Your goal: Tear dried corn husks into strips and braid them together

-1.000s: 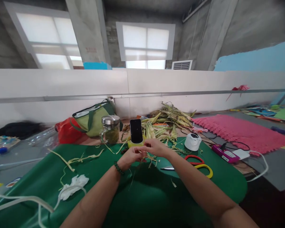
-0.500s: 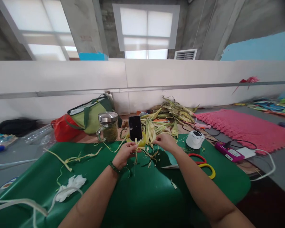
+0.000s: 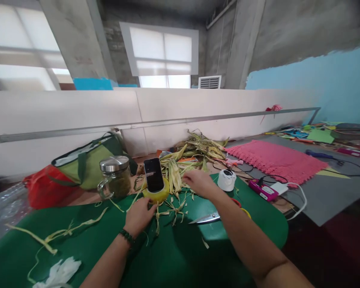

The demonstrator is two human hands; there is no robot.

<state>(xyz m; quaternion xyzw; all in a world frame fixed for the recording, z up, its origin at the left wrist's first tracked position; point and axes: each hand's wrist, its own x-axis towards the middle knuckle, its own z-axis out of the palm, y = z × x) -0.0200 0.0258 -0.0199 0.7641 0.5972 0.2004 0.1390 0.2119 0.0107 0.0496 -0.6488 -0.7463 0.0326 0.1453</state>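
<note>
My left hand (image 3: pixel 140 216) is beside the yellow tape roll (image 3: pixel 159 195), its thumb and index finger a little apart with nothing visible between them. A knotted corn husk piece (image 3: pixel 158 218) lies on the green mat just right of its fingertips. A smartphone (image 3: pixel 154 175) leans upright on the tape roll. My right hand (image 3: pixel 199 183) is closed, fingertips at the right edge of the pale corn husks (image 3: pixel 175 176); what they pinch is hidden. Another knotted husk piece (image 3: pixel 177 209) lies between the hands. Scissors (image 3: pixel 208 218) lie partly beneath my right forearm.
A glass jar (image 3: pixel 116 180) stands left of the phone, before a green bag (image 3: pixel 87 164). Dried husks (image 3: pixel 202 144) are heaped at the back. On the right are a white device (image 3: pixel 227 181), a purple power strip (image 3: pixel 263 190) and pink cloth (image 3: pixel 276 158). White tissue (image 3: pixel 61 272) lies front left.
My left hand has let go of the knotted husk piece, which now lies on the mat. My right hand stays by the husks. The view has turned to the right.
</note>
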